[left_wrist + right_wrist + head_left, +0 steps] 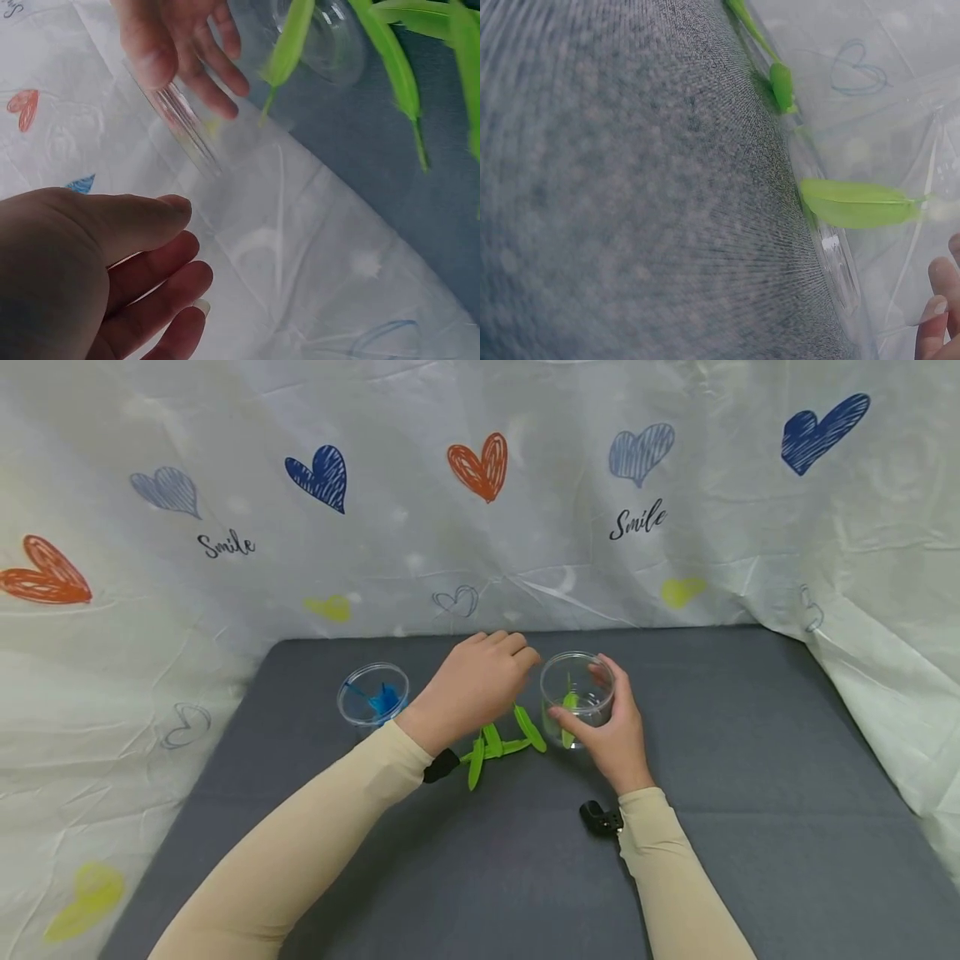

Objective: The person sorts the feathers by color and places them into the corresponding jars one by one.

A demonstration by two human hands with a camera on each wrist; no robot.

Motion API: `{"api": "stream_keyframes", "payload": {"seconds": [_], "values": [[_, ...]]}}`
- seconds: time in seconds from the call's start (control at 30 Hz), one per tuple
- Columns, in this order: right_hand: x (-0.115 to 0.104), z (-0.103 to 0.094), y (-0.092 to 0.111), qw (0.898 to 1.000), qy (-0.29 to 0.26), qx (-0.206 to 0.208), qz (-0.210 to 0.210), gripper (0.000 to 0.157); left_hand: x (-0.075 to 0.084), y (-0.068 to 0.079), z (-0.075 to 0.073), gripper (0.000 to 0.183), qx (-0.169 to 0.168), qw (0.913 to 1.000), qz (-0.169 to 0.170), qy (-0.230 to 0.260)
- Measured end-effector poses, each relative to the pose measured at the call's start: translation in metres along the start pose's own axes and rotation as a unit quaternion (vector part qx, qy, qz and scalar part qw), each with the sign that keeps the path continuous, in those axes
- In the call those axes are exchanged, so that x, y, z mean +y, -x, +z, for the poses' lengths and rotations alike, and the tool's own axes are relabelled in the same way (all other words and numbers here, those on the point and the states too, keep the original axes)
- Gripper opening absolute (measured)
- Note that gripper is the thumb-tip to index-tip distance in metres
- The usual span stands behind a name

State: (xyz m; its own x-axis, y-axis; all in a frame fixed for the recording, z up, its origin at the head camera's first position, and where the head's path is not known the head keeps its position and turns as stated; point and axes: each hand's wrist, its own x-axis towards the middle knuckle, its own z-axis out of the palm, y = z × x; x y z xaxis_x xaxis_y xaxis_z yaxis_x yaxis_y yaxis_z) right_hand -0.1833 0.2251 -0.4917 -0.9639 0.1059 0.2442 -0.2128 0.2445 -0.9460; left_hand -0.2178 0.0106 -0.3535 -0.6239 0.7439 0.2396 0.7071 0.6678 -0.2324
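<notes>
A clear round plastic container [558, 731] stands on the grey cloth, gripped around its right side by my right hand [622, 727], thumb in front. One green feather [859, 204] leans upright inside it, its thin quill pointing up. My left hand [483, 685] hovers just left of the container's rim, fingers loosely bent and holding nothing; the left wrist view shows bare space beyond its thumb and fingertips [195, 279]. Below it, several green feathers [495, 747] lie crossed on the cloth, partly hidden by the left wrist.
Left of the left forearm stands a second clear container [372, 670] with blue feathers [384, 699] in it. A dark grey cloth [487, 877] covers the table. A white curtain [405, 552] printed with hearts hangs behind and at both sides.
</notes>
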Motion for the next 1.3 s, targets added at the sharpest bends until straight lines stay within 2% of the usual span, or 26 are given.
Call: {"api": "stream_keyframes", "payload": {"seconds": [0.13,0.23,0.4,0.53,0.6,0.77,0.87,1.07,1.2,1.3], "values": [[0.0,0.001,0.001,1.0,0.002,0.001,0.0,0.097,-0.007,0.014,0.005,0.021,-0.019,0.9985,-0.033,0.039],[-0.001,0.001,0.001,1.0,0.005,0.003,-0.001,0.097,-0.012,0.025,0.013,0.017,-0.043,0.9941,-0.06,0.08],[0.0,0.0,0.001,1.0,0.009,0.005,-0.001,0.096,-0.016,0.04,0.027,0.017,-0.079,0.9813,-0.107,0.139],[0.002,-0.001,0.0,1.0,0.009,0.004,0.001,0.096,-0.017,0.048,0.039,0.019,-0.114,0.9677,-0.144,0.173],[0.002,0.0,0.0,1.0,0.01,0.003,0.002,0.097,-0.017,0.051,0.045,0.02,-0.13,0.9584,-0.166,0.192],[0.002,0.001,0.001,1.0,0.013,0.002,0.002,0.097,-0.017,0.057,0.061,0.054,-0.151,0.9302,-0.224,0.249],[0.001,0.002,0.001,1.0,0.012,0.002,0.002,0.097,-0.017,0.059,0.068,0.064,-0.167,0.9103,-0.261,0.274],[0.001,0.002,0.001,1.0,0.011,0.001,0.002,0.097,-0.019,0.057,0.075,0.065,-0.21,0.8735,-0.327,0.293],[0.001,0.002,0.001,1.0,0.01,0.002,0.001,0.098,-0.022,0.054,0.076,0.062,-0.229,0.8568,-0.354,0.297],[0.0,0.001,0.001,1.0,0.01,0.001,0.001,0.098,-0.024,0.051,0.076,0.059,-0.242,0.8473,-0.364,0.301]]}}
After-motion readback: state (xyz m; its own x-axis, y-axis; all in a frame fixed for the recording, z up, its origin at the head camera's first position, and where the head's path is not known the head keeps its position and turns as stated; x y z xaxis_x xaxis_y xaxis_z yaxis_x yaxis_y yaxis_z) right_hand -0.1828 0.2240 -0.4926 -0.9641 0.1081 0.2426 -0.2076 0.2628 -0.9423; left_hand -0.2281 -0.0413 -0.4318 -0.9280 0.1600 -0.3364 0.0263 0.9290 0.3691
